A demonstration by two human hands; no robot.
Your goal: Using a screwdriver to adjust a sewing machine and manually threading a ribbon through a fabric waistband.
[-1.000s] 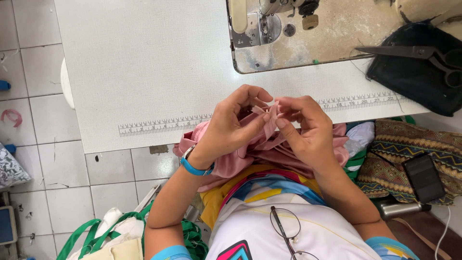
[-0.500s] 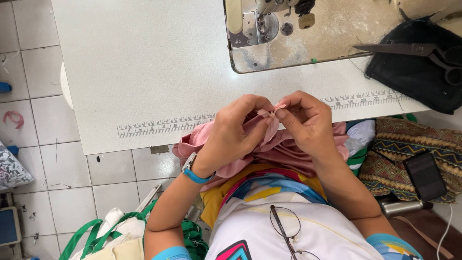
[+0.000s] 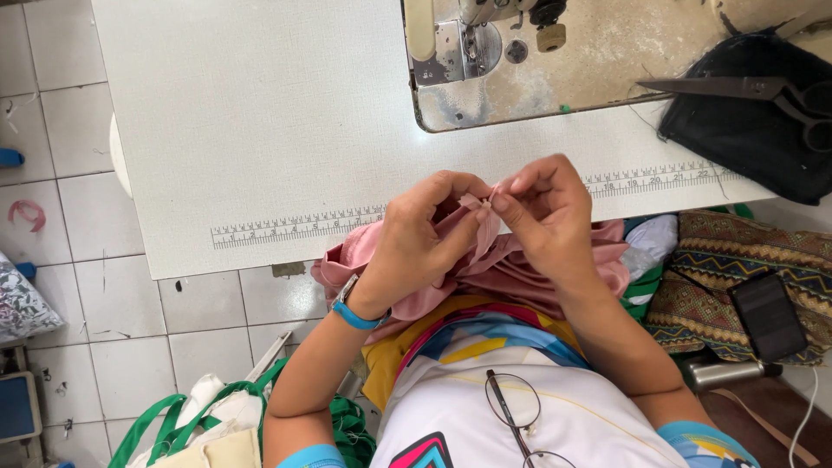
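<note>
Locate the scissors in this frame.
In the head view, the scissors lie at the upper right, on a black cloth on the white table, right of the sewing machine.

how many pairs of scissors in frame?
1. The dark scissors lie on the black cloth at the table's far right, beside the sewing machine. More could be hidden under the pink fabric that both hands are pinching.
</note>
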